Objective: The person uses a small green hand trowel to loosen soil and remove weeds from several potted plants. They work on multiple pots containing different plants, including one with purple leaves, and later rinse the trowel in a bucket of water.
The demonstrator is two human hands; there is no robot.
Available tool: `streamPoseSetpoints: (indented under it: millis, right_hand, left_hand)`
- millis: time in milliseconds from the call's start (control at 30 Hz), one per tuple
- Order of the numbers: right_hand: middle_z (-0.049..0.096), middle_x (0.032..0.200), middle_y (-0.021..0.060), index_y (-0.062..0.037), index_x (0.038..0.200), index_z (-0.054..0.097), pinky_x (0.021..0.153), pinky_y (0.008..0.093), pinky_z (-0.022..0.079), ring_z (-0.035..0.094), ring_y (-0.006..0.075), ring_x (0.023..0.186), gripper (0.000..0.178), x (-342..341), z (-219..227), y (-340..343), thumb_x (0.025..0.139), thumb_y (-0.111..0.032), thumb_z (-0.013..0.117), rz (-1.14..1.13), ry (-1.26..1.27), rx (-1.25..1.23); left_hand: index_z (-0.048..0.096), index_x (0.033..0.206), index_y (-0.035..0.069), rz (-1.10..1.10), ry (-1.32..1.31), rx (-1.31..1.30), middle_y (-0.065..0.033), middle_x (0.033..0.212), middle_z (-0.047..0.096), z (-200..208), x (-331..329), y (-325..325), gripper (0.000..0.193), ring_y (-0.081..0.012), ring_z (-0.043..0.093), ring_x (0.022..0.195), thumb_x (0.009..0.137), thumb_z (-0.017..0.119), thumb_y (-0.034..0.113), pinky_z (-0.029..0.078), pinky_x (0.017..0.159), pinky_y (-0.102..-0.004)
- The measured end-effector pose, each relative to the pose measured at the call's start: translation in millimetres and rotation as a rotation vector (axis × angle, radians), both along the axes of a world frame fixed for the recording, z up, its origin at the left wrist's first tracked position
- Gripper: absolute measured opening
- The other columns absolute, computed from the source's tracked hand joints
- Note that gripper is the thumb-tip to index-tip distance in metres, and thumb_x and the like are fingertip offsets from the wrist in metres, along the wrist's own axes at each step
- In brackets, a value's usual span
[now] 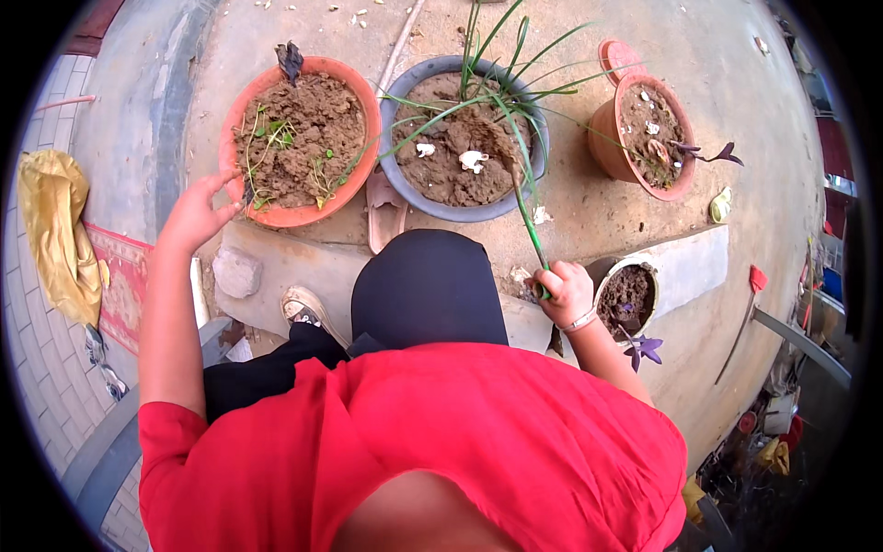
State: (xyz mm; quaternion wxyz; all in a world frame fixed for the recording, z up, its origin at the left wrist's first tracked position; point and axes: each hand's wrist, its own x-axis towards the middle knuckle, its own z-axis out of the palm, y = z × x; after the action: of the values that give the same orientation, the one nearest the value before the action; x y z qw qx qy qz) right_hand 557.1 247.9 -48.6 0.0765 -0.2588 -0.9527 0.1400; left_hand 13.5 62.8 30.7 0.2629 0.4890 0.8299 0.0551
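Observation:
My right hand (563, 293) is closed round the green handle of a small garden hand tool (533, 235). The tool slants up into the grey pot (400, 179), its far end at the soil by the right inner side, so its head's shape is hard to make out. Long narrow green leaves (520, 69) grow from that pot, and white bits (473, 161) lie on its soil. At the left, my left hand (200, 212) is by the rim of an orange pot (368, 138), its fingers apart next to a dark wilted leaf. Small green seedlings (276, 133) stand in this pot's soil.
A tilted terracotta pot (602, 138) with a purple-leaved plant stands at the right. Nearer is a pale pot of soil (655, 299). A stone (237, 272) and a broken clay piece (386, 216) lie on the ground. Yellow cloth (55, 221) is far left.

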Motion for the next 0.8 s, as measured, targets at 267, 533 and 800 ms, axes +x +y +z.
streamPoseSetpoints:
  millis: [267, 533, 800]
  right_hand:
    - [0.06, 0.073, 0.0084, -0.0147, 0.09, 0.065, 0.06, 0.0383, 0.051, 0.063, 0.0275, 0.066, 0.02, 0, 30, -12, 0.074, -0.019, 0.075, -0.183, -0.073, -0.356]
    - [0.067, 0.081, 0.0184, -0.0047, 0.1, 0.066, 0.075, 0.0419, 0.052, 0.065, 0.0372, 0.08, 0.03, -94, 134, 90, 0.078, -0.022, 0.074, -0.255, -0.272, -0.518]
    - [0.066, 0.077, 0.0196, -0.0041, 0.097, 0.066, 0.072, 0.0413, 0.051, 0.065, 0.0363, 0.075, 0.028, -184, 112, 129, 0.079, -0.024, 0.072, -0.02, -0.457, -0.445]
  left_hand:
    - [0.058, 0.129, 0.011, -0.009, -0.031, 0.009, -0.0201, 0.117, 0.063, 3, 8, 29, 0.052, -0.033, 0.059, 0.111, 0.078, 0.071, 0.012, 0.045, 0.097, -0.0382]
    - [0.058, 0.129, 0.007, 0.095, -0.052, -0.012, -0.0179, 0.12, 0.063, -17, -9, 14, 0.051, -0.0292, 0.058, 0.114, 0.08, 0.07, 0.01, 0.043, 0.099, -0.0372]
    - [0.06, 0.126, 0.009, -0.045, -0.088, 0.133, -0.0206, 0.121, 0.06, -75, 16, 35, 0.048, -0.0331, 0.058, 0.113, 0.079, 0.071, 0.016, 0.045, 0.097, -0.0385]
